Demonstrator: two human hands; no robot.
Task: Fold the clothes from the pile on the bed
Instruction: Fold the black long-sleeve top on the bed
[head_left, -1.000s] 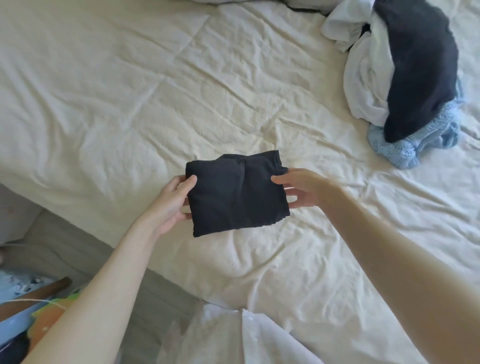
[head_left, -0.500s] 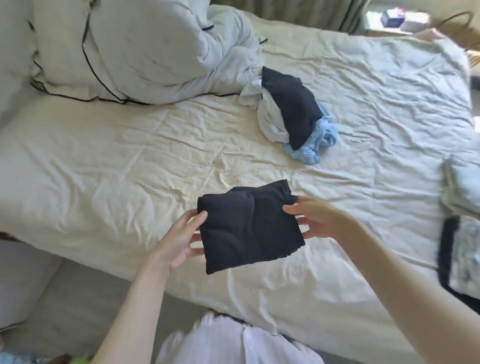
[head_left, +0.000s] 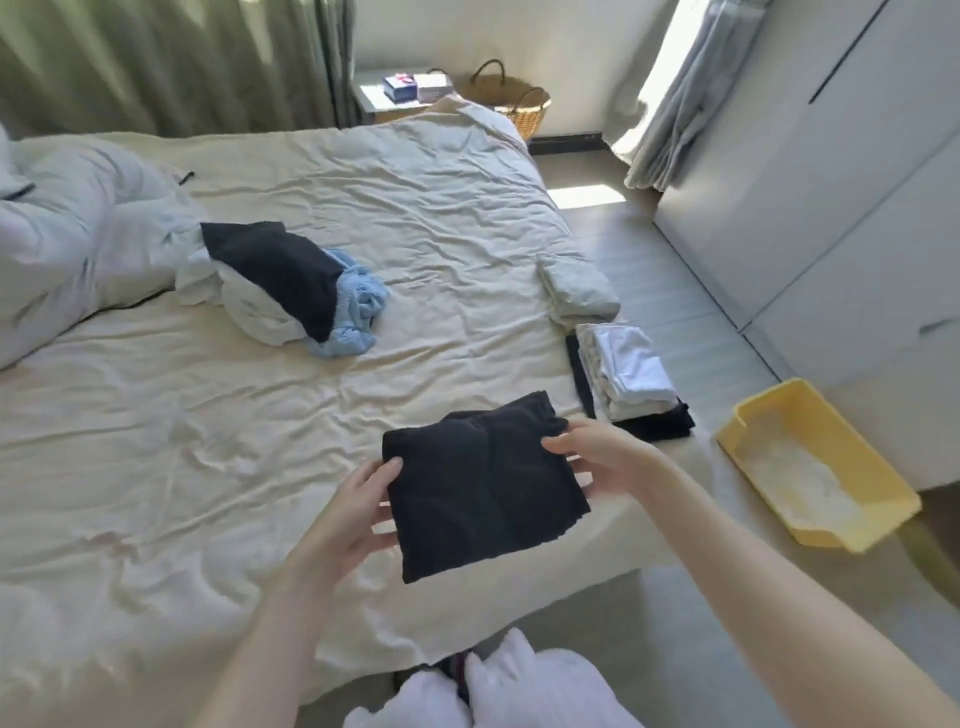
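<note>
Fingers, stack bottom and pile contents out of sight

The folded black garment (head_left: 483, 483) covers the fingers of both hands (head_left: 358, 514) beneath it. The white folded stack (head_left: 628, 374) hides most of a dark piece under it. How many garments make up the pile (head_left: 291, 291) cannot be told; the duvet (head_left: 62, 249) runs off the left edge.

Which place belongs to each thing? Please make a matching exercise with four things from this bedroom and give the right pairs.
Things:
1. folded black garment
2. unfolded pile
3. yellow tray
4. wicker basket

Places:
A. on the floor, right of the bed
B. held between the left hand and the right hand
C. beyond the far corner of the bed
D. on the sheet, near the duvet

Pairs: 1-B, 2-D, 3-A, 4-C
</note>
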